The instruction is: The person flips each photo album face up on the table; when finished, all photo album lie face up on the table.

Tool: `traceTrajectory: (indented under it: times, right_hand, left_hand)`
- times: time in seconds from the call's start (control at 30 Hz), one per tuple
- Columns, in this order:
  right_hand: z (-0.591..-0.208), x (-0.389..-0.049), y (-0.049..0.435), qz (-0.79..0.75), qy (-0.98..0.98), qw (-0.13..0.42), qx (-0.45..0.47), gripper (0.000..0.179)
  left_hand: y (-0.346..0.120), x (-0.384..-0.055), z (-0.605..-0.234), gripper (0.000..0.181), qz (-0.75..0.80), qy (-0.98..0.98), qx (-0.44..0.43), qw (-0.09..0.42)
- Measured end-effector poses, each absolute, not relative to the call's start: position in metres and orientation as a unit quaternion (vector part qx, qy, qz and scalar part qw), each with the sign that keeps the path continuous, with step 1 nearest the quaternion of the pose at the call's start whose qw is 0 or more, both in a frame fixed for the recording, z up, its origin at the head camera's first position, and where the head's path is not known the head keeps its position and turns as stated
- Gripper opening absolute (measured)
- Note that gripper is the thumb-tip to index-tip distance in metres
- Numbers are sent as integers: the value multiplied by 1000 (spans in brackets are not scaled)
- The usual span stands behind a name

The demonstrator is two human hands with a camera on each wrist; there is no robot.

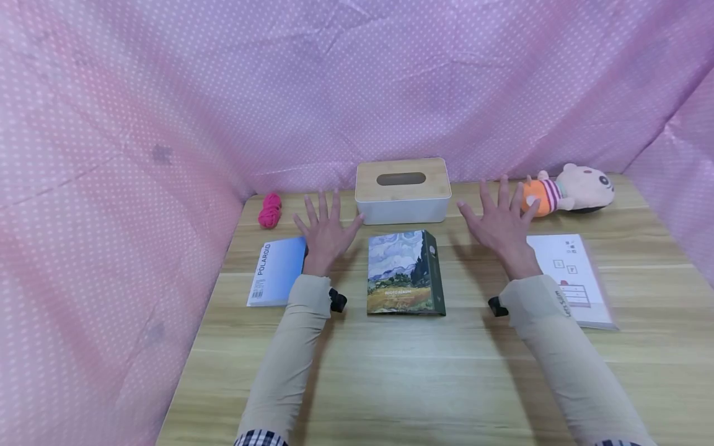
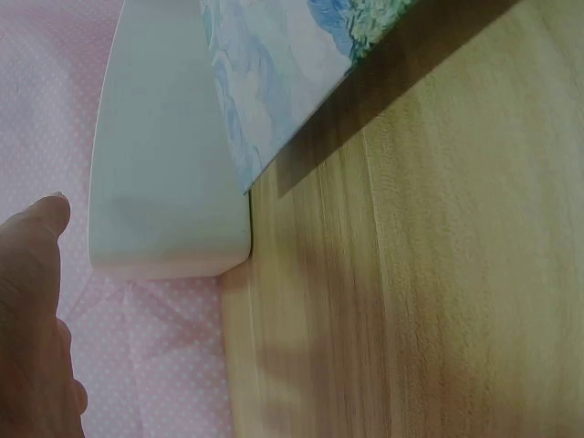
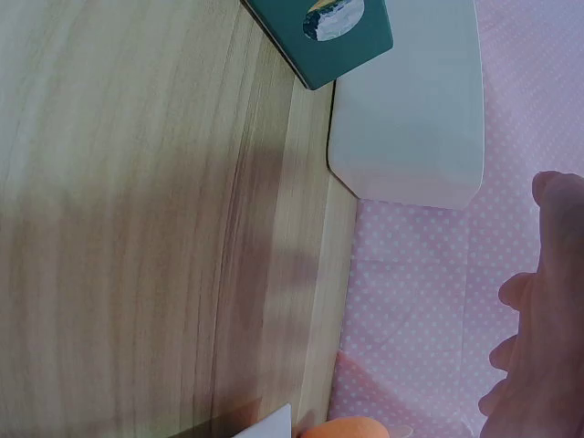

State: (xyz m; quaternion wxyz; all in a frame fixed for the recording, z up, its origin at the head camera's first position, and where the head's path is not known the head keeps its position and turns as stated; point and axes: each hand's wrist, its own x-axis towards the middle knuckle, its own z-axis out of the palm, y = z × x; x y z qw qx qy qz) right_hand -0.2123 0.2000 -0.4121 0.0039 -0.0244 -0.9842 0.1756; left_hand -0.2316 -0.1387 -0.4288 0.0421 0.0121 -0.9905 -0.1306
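Observation:
Both hands are held over the table with fingers spread and nothing in them. In the head view the left hand [image 1: 326, 238] is between a blue Polaroid box [image 1: 284, 269] and a photo album [image 1: 398, 272] with a painted landscape cover. The right hand [image 1: 502, 229] hovers to the album's right, its fingertips overlapping an orange-bodied plush doll [image 1: 580, 189]. Between the hands, behind the album, stands a tissue box [image 1: 401, 210] with a wooden lid. The left wrist view shows the left thumb [image 2: 46, 219] beside the tissue box's white wall [image 2: 169, 164].
A bundle of pink yarn [image 1: 270, 210] lies at the back left. A white book [image 1: 574, 279] with line drawings lies under the right wrist. Pink dotted cloth [image 1: 346, 87] hangs behind the wooden table [image 1: 413, 378] and along its sides.

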Motion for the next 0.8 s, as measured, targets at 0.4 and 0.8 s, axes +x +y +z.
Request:
traceTrajectory:
  times: [0.4, 0.8]
  right_hand:
    - [-407, -214, 200, 181, -983, 19, -20, 81]
    - [-402, -223, 157, 300, -944, 121, 67, 77]
  left_hand:
    - [-137, -234, -425, 86, -147, -988, 6, 38]
    - [-196, -234, -411, 76, -290, -952, -20, 93]
